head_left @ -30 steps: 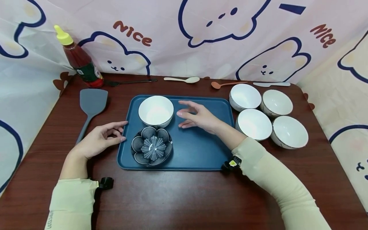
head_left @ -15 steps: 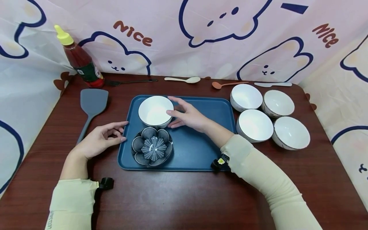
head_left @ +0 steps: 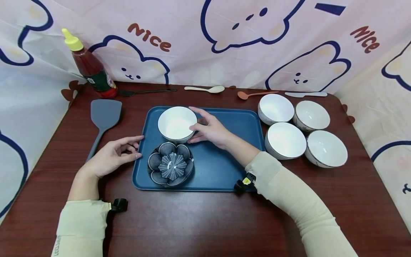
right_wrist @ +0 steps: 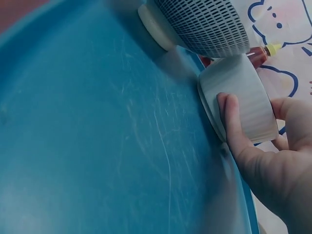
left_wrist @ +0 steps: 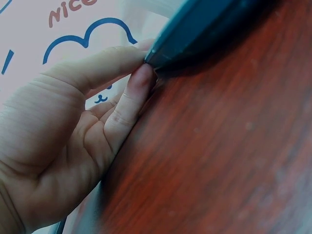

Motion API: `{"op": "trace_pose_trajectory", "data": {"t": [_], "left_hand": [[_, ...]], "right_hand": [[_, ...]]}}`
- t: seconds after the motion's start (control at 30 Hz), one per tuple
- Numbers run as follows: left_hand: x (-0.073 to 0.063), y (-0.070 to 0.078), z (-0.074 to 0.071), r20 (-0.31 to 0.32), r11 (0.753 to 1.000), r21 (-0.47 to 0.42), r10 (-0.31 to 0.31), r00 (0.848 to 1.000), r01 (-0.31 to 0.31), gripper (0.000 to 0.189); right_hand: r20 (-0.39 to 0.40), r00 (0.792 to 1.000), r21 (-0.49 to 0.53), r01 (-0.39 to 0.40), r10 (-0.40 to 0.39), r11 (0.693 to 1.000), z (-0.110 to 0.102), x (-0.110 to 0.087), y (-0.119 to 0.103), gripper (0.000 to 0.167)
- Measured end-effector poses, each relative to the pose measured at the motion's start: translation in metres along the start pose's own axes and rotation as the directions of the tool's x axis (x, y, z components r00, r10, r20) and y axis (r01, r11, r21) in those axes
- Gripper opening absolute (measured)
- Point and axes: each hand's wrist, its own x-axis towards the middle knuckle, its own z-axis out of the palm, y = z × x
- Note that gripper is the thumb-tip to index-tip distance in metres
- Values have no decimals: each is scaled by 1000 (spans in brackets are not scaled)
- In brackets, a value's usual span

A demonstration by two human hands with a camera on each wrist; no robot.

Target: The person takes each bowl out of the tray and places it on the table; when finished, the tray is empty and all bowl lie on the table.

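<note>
Holding the white bowl (head_left: 176,123) in the right hand (head_left: 213,132), head view, toward eleven o'clock on the blue tray (head_left: 224,167); touching the nine-o'clock rim with the left hand (head_left: 110,155), thumb and forefinger spread apart. Left wrist: showing fingertips against that rim. Right wrist: gripping the bowl's side, just beside the dark patterned bowl (right_wrist: 207,27), toward eleven o'clock.

Appears as smooth, glossy ceramic on the white bowl (head_left: 175,123); glossy, ribbed relief on the dark patterned bowl (head_left: 172,166); finely scratched plastic on the tray (head_left: 221,160); polished wood grain on the worktop (head_left: 179,221); wrinkled cloth on the backdrop (head_left: 183,18).
</note>
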Motion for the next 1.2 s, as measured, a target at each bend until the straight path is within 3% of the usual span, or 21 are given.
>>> {"op": "trace_pose_trajectory", "data": {"t": [0.33, 0.77, 1.2], "left_hand": [[1, 1, 0, 2, 1000, -1, 0, 1000, 0, 54], [0, 1, 0, 6, 1000, 3, -10, 1000, 10, 55], [0, 2, -1, 4, 1000, 12, -6, 1000, 6, 54]], "right_hand": [[-64, 998, 28, 10, -8, 1000, -19, -19, 0, 67], [-130, 991, -28, 21, -25, 999, -33, -59, -9, 65], [-91, 996, -52, 7, -12, 999, -48, -103, -9, 66]]}}
